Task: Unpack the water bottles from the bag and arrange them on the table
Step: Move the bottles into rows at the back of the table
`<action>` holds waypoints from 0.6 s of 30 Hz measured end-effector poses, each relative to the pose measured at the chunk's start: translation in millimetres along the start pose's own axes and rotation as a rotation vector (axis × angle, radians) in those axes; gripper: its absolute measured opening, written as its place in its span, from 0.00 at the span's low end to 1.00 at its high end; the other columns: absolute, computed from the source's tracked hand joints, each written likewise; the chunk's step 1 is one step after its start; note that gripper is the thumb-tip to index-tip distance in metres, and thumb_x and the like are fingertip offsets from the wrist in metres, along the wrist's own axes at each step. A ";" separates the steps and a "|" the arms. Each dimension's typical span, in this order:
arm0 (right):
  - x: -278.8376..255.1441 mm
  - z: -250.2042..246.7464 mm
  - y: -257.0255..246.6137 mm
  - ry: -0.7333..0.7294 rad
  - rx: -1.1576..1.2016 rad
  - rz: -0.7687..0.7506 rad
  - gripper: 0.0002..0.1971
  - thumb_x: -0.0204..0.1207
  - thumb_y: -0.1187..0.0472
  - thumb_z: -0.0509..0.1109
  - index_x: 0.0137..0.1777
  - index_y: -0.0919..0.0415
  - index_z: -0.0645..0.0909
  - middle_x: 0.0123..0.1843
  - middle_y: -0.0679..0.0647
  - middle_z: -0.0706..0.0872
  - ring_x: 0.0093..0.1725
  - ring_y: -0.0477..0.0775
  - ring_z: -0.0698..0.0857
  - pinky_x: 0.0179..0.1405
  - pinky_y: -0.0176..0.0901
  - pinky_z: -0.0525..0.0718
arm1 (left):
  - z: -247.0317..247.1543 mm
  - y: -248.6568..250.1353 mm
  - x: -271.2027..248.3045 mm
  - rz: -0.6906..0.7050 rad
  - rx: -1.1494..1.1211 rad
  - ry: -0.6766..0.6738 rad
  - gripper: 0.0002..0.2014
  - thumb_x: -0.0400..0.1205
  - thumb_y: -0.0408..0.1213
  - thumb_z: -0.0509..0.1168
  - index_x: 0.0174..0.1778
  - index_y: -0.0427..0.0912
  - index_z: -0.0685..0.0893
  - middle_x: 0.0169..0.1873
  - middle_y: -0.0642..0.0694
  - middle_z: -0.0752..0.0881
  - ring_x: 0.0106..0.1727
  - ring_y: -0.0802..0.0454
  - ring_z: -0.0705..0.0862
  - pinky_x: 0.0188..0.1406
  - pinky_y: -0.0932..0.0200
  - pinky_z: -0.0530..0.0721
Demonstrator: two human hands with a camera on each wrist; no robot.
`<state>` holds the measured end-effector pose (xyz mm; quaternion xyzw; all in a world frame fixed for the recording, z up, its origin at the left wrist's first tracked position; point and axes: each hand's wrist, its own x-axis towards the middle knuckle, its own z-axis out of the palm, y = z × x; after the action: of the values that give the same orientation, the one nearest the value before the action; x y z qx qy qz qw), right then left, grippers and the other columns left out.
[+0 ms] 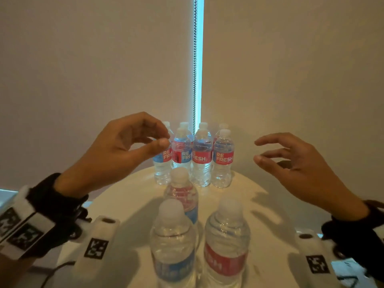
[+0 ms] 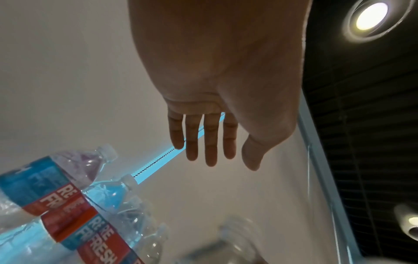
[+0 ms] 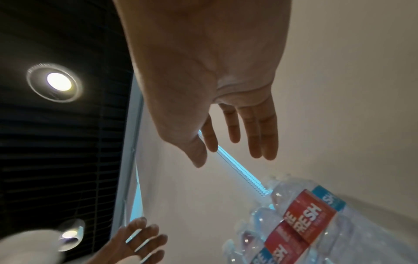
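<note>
Several clear water bottles with red-and-blue labels stand in a tight group [image 1: 201,156] at the back of the round white table [image 1: 259,204]. Three more stand near me: one in the middle [image 1: 180,196], one front left [image 1: 173,242], one front right [image 1: 226,242]. My left hand [image 1: 164,138] hovers above and in front of the back group's left side, fingers loosely bent, holding nothing. My right hand [image 1: 258,150] hovers to the right of the group, fingers relaxed and empty. The wrist views show each hand, left [image 2: 230,157] and right [image 3: 226,153], above the bottles [image 2: 45,187] [image 3: 312,218]. No bag is in view.
Closed blinds hang just behind the table, with a bright gap and a bead chain [image 1: 195,59] between them. White wrist-camera mounts [image 1: 97,242] [image 1: 315,258] jut over the table's near sides. A dark cable [image 1: 52,271] lies at the lower left.
</note>
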<state>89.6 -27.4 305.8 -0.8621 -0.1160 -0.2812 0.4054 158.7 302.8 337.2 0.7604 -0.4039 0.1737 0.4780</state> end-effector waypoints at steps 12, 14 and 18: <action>-94.0 25.1 -50.8 -0.329 0.078 -0.051 0.47 0.56 0.28 0.80 0.78 0.25 0.65 0.73 0.36 0.79 0.59 0.43 0.90 0.50 0.32 0.88 | 37.4 65.1 -123.6 -0.211 0.096 0.006 0.41 0.55 0.71 0.78 0.67 0.78 0.77 0.64 0.68 0.85 0.59 0.63 0.87 0.45 0.70 0.88; -94.2 35.4 -43.6 -0.336 0.054 -0.016 0.50 0.46 0.26 0.83 0.74 0.24 0.70 0.74 0.35 0.79 0.57 0.42 0.90 0.54 0.37 0.89 | 44.2 65.2 -127.5 -0.269 0.094 -0.008 0.43 0.51 0.68 0.79 0.64 0.87 0.72 0.63 0.79 0.80 0.61 0.72 0.83 0.44 0.74 0.87; -99.0 42.7 -46.2 -0.410 0.041 -0.046 0.51 0.55 0.35 0.84 0.74 0.13 0.56 0.75 0.22 0.71 0.64 0.36 0.85 0.53 0.31 0.87 | 53.1 61.9 -131.6 -0.368 0.121 -0.049 0.47 0.47 0.76 0.75 0.64 0.94 0.62 0.62 0.93 0.68 0.64 0.84 0.75 0.42 0.84 0.82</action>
<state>5.9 37.7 255.8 -0.8899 -0.2216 -0.1068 0.3841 23.2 302.3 262.3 0.8528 -0.2584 0.0889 0.4450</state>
